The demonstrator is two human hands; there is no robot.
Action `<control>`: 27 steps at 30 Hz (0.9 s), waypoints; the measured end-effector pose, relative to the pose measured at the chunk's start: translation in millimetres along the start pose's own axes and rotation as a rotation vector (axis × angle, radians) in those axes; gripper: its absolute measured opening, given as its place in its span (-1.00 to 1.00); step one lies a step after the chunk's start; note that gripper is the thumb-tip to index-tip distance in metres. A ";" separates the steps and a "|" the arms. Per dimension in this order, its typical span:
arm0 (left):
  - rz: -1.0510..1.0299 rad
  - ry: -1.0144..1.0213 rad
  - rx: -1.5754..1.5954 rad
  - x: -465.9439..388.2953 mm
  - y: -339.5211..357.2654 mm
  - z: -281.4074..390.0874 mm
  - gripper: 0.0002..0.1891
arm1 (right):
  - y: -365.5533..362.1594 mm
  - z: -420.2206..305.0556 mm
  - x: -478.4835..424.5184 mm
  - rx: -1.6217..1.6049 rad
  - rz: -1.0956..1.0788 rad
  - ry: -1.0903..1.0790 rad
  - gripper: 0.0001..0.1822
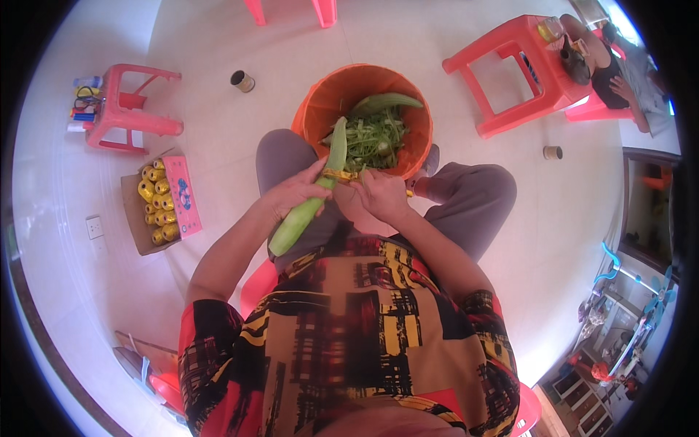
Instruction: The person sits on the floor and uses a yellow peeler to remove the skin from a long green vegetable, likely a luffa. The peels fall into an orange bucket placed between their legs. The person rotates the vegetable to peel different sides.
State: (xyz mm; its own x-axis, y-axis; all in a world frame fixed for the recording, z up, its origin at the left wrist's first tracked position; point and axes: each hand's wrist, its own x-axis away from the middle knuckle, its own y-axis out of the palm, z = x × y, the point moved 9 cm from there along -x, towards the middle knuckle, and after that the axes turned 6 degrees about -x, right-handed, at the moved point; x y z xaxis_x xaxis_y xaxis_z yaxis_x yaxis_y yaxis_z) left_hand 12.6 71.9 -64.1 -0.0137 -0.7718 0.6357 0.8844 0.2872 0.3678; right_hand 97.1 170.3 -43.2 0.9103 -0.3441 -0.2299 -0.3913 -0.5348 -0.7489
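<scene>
My left hand [297, 191] is closed around a long green gourd [297, 225], which slants from over the bucket towards my lap. Its lower part looks pale and smooth; its upper part is ridged and duller. In my right hand [383, 196] is a yellow peeler [341, 174], lying across the gourd just above my left fingers. Below the gourd's upper end, between my knees, stands an orange bucket or lined bin [322, 104] with green peelings [371, 136] in it. Another ridged green gourd [387, 101] rests on the peelings.
At left are a red plastic stool [128, 106] and a cardboard box [134, 218] of gold-wrapped items. A small cup-like container [242, 81] stands on the floor beyond. At upper right, a person [611, 71] sits by a red stool [513, 33] holding a dark teapot [575, 63].
</scene>
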 end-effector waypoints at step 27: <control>-0.182 -0.128 -0.178 3.6 32.9 -4.8 -0.28 | 71.8 93.5 18.0 -1.807 0.005 1.013 -0.78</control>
State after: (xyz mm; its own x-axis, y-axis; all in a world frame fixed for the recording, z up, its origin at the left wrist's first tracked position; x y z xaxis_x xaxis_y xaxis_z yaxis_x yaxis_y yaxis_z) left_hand 43.9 75.8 -53.0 -0.2286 -0.7206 0.6545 0.9299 0.0374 0.3660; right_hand 98.0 197.9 -159.3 0.7763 -0.2192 0.5911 -0.6300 -0.3039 0.7147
